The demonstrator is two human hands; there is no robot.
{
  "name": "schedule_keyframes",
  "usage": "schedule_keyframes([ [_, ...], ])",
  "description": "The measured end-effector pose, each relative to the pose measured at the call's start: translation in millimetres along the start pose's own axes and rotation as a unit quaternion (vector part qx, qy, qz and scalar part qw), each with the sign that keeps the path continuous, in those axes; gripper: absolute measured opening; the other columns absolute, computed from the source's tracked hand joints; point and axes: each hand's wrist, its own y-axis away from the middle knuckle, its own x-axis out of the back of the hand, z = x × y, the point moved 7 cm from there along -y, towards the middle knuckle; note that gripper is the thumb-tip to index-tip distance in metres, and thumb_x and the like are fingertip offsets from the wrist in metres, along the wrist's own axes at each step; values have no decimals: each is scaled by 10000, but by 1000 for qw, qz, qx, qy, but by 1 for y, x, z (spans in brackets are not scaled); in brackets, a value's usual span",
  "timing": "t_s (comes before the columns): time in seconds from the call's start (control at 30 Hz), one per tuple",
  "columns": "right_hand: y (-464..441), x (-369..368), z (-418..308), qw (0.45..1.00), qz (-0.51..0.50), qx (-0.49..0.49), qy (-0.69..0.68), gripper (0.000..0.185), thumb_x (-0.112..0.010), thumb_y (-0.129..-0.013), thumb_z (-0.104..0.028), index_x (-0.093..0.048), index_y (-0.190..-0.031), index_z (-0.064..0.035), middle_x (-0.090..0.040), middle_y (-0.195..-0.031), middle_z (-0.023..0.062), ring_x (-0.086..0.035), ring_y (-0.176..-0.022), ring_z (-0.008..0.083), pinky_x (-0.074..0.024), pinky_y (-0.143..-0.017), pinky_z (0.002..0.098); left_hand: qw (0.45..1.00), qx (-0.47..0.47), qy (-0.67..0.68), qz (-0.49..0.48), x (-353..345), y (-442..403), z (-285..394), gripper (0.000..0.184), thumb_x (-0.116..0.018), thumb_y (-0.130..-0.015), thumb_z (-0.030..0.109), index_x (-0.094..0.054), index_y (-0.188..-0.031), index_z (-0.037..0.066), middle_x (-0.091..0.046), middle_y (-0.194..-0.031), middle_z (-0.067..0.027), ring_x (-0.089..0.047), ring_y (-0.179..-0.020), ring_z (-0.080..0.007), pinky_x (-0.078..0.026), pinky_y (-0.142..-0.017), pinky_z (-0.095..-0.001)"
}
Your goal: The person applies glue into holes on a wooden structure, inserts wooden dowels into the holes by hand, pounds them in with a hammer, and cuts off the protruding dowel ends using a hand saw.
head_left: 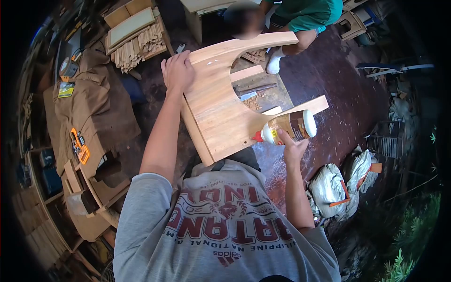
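A pale wooden panel (211, 98) with a deep rounded cutout lies across my lap, its thick near edge facing me. My left hand (178, 71) grips the panel's far left edge, fingers over the top. In my right hand (294, 146) is a glue bottle (290, 128) with a brown label, tipped on its side. Its red nozzle (257, 136) points down at the panel, close to small dark holes near the right corner. I cannot tell whether the nozzle touches the wood. A few white spots show on the panel's far part.
Beyond the panel crouches a person in a green shirt (317, 14). A chisel-like tool (256, 91) lies on a board seen through the cutout. At left are stacked wood strips (136, 51), a brown cloth (103, 103) and an orange-handled tool (81, 146). White sacks (329, 185) stand at right.
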Motion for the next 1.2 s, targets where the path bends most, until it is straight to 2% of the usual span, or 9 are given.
schedule_keyframes([
  [0.13, 2, 1, -6, 999, -25, 24, 29, 479, -853, -817, 32, -668, -1258, 63, -743, -1184, 149, -729, -1022, 225, -578, -944, 369, 1000, 7, -3, -18, -1, 0, 0, 354, -552, -1037, 223, -728, -1341, 171, -713, -1379, -51, -575, -1368, -261, -266, -1279, -524],
  [0.2, 5, 3, -3, 999, -40, 3, 12, 523, -884, -792, 38, -671, -1268, 64, -751, -1163, 141, -734, -996, 205, -596, -899, 347, 1000, 7, -4, -18, -3, 3, -2, 355, -552, -1037, 226, -728, -1341, 170, -713, -1380, -52, -575, -1368, -263, -266, -1278, -524],
  [0.4, 21, 14, -17, 1000, -11, 26, -1, 576, -888, -796, 24, -631, -1309, 67, -730, -1194, 143, -733, -1003, 209, -603, -894, 342, 1000, 4, -3, -5, -5, 3, -4, 361, -547, -1037, 230, -727, -1341, 160, -711, -1384, -58, -574, -1368, -268, -264, -1279, -526],
  [0.5, 22, 8, -13, 999, -35, 5, -24, 596, -888, -797, 19, -616, -1325, 67, -725, -1195, 140, -728, -1015, 207, -602, -901, 340, 1000, -1, -3, -3, -3, 1, -3, 363, -546, -1033, 228, -729, -1338, 156, -712, -1383, -61, -577, -1363, -269, -265, -1277, -527],
  [0.77, 27, -9, -3, 999, -40, 3, -35, 557, -869, -832, -22, -614, -1321, 58, -722, -1184, 128, -718, -1008, 192, -596, -900, 338, 1000, -5, 2, 4, -3, 1, -2, 355, -547, -1032, 225, -738, -1322, 156, -722, -1363, -56, -586, -1346, -269, -271, -1272, -519],
  [1.07, 17, -15, 4, 998, -60, -28, -7, 472, -856, -832, -10, -654, -1254, 48, -746, -1100, 100, -721, -929, 168, -603, -822, 321, 1000, 7, 3, 2, -3, 2, -1, 345, -552, -1037, 219, -738, -1322, 161, -721, -1365, -50, -580, -1357, -256, -263, -1279, -516],
  [1.17, 9, -17, 6, 997, -71, -43, 1, 478, -862, -826, -8, -654, -1253, 41, -748, -1101, 99, -724, -940, 165, -606, -825, 319, 1000, 9, 7, 1, -3, 1, -4, 344, -555, -1036, 215, -735, -1323, 159, -718, -1370, -50, -577, -1363, -256, -262, -1279, -516],
  [1.2, 7, -21, 4, 993, -104, -53, -17, 487, -871, -819, -9, -654, -1253, 39, -748, -1102, 100, -727, -947, 166, -608, -829, 318, 1000, 8, 6, 0, -3, 1, -4, 343, -555, -1035, 215, -735, -1322, 157, -717, -1372, -52, -575, -1366, -258, -260, -1280, -515],
])
